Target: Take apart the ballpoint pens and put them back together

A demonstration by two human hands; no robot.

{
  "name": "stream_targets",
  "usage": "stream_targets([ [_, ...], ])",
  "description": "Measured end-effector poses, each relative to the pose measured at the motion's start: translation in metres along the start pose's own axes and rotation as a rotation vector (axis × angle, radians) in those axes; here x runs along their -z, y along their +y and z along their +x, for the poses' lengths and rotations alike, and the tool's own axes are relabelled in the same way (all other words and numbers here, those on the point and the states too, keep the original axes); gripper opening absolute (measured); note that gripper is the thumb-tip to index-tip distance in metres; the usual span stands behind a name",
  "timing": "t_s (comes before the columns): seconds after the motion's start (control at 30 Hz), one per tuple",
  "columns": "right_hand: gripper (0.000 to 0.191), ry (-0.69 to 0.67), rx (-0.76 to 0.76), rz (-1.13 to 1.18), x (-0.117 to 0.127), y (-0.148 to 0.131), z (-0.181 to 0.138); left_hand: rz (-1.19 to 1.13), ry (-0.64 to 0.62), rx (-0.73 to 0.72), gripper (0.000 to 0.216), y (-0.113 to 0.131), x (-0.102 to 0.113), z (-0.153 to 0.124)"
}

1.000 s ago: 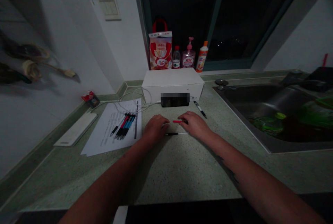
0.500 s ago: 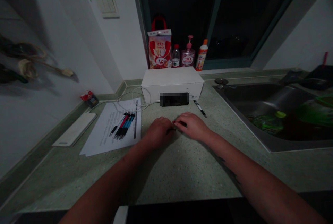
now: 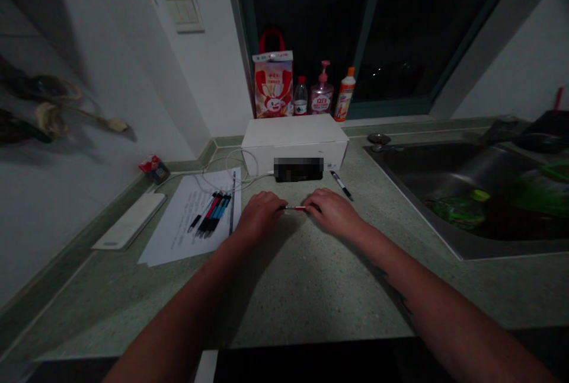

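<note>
Countertop [image 3: 311, 288]: hands now hold red pen [image 3: 295, 208] lifted.

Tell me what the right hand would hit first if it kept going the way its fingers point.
The right hand points leftward along the red pen it holds, so it would likely meet the left hand gripping the pen's other end; depth is hard to judge.

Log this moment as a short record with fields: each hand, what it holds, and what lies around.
left hand: left hand grips one end of the red pen
right hand: right hand grips the other end
pen pose: level, just above the countertop
left of hands: paper sheets with a bundle of pens on them
behind hands: white box; loose black pen
right: sink
</note>
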State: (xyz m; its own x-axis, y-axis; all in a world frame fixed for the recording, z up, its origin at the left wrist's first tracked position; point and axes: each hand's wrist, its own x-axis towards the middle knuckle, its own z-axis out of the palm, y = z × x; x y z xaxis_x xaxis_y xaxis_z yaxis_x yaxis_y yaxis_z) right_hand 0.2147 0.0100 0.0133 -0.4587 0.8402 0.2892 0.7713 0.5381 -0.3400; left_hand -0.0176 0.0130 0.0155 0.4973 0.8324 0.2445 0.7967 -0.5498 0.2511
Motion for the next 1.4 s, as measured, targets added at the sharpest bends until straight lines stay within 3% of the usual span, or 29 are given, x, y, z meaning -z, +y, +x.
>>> stream_targets([
  [0.23,0.015,-0.004,-0.086,-0.001,0.0,-0.005,0.0,-0.173,0.122,0.156,0.013,0.0,-0.002,-0.002],
  [0.43,0.014,-0.03,-0.039,0.046,0.001,-0.011,0.0,-0.231,0.059,0.07,0.016,0.005,-0.005,-0.003],
  [0.6,0.015,-0.034,-0.053,0.051,0.002,-0.009,-0.001,-0.208,0.032,0.107,0.018,0.006,0.001,-0.003],
  [0.83,0.015,-0.078,-0.084,0.028,0.003,-0.01,-0.003,-0.07,0.048,0.235,0.017,-0.011,-0.001,-0.001],
  [1.03,0.013,-0.16,-0.025,0.036,-0.001,-0.016,-0.006,-0.01,-0.04,0.205,0.018,-0.007,-0.009,0.0],
  [1.23,0.01,-0.154,-0.036,0.035,0.001,-0.015,-0.007,0.002,-0.062,0.194,0.017,-0.007,-0.009,0.0],
  [1.4,0.009,-0.115,-0.036,0.065,0.001,-0.014,-0.004,-0.178,0.081,0.316,0.02,-0.005,-0.003,0.0],
])
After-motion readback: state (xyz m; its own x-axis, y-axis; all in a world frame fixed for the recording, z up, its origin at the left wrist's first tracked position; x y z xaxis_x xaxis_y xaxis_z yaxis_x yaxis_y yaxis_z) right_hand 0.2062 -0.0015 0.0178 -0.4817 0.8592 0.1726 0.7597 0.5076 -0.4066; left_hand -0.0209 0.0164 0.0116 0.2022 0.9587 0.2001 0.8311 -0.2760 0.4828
